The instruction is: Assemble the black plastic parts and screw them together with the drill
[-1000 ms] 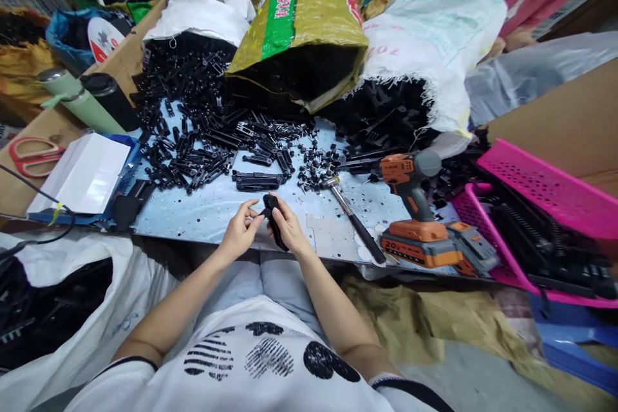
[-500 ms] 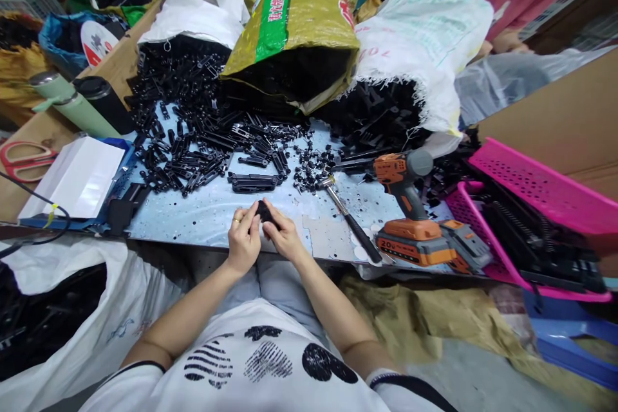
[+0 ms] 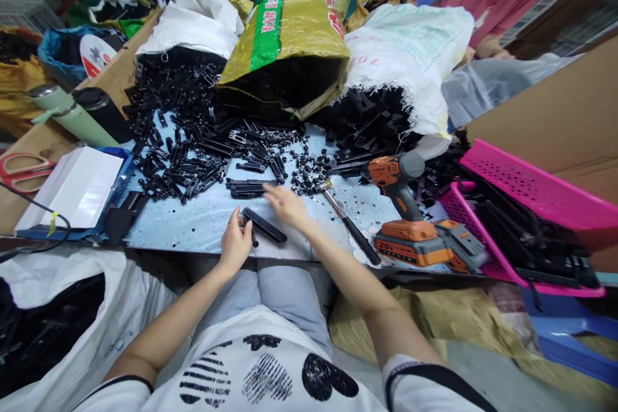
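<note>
Two bare hands show in the head view, above the blue bench (image 3: 178, 226). The left hand (image 3: 235, 246) pinches a black part (image 3: 264, 226) by its left end, thumb and fingers closed on it; the part slants down to the right, near the bench's front edge. The right hand (image 3: 291, 208) has its fingers loose and extended at the right end of a black stack (image 3: 247, 189); whether they touch it, I cannot tell. Behind the stack lie loose links (image 3: 186, 170), with small pins (image 3: 306, 174) to their right. A hammer (image 3: 356, 232), a drill (image 3: 406, 208) and a pink basket (image 3: 538, 192) follow farther right.
</note>
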Action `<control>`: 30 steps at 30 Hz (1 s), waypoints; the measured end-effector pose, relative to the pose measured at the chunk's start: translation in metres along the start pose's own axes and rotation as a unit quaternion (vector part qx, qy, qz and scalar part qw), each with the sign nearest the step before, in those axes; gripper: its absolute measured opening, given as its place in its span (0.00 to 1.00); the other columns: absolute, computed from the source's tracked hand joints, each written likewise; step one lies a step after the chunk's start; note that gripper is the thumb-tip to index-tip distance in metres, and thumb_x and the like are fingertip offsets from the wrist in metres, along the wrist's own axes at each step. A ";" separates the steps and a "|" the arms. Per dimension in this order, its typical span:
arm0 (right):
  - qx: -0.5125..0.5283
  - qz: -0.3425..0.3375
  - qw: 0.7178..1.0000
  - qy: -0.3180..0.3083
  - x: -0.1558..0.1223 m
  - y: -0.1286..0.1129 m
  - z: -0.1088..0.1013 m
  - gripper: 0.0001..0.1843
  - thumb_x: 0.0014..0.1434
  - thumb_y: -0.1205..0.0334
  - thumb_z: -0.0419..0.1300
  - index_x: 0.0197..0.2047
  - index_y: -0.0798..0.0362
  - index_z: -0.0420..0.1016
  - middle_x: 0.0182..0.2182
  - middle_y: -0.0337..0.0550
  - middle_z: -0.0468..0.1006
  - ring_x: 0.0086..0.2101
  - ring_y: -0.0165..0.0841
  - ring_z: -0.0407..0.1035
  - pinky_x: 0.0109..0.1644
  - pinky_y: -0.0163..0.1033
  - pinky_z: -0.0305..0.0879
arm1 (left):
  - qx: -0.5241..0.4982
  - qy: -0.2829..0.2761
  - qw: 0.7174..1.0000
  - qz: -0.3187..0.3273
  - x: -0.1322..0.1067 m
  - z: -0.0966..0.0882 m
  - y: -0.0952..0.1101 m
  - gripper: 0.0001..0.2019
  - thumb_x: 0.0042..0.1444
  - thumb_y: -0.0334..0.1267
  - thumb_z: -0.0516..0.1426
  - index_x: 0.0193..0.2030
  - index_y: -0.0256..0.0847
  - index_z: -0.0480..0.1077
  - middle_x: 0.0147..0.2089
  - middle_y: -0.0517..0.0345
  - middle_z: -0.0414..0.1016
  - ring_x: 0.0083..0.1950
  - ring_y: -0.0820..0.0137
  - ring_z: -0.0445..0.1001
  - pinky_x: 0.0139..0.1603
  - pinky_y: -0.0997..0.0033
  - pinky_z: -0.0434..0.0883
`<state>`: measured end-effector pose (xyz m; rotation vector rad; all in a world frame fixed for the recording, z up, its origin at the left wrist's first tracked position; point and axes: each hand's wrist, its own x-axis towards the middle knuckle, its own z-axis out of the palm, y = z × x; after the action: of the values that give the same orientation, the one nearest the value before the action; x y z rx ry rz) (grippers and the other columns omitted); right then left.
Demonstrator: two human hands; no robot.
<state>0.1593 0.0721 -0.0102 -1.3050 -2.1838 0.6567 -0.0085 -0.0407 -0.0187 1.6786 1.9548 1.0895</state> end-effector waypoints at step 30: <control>-0.305 -0.107 0.909 -0.263 -0.079 0.003 -0.032 0.23 0.65 0.44 0.44 0.42 0.53 0.69 0.35 0.47 0.75 0.35 0.35 0.71 0.33 0.35 0.53 | 0.209 -0.348 0.887 0.219 0.044 -0.006 0.017 0.30 0.53 0.61 0.52 0.55 0.43 0.62 0.50 0.48 0.67 0.53 0.56 0.65 0.53 0.57 0.63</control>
<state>0.2143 0.0076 -0.0020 -1.2246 -3.1015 0.2475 -0.0118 -0.0013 0.0075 2.3818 1.4160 0.0786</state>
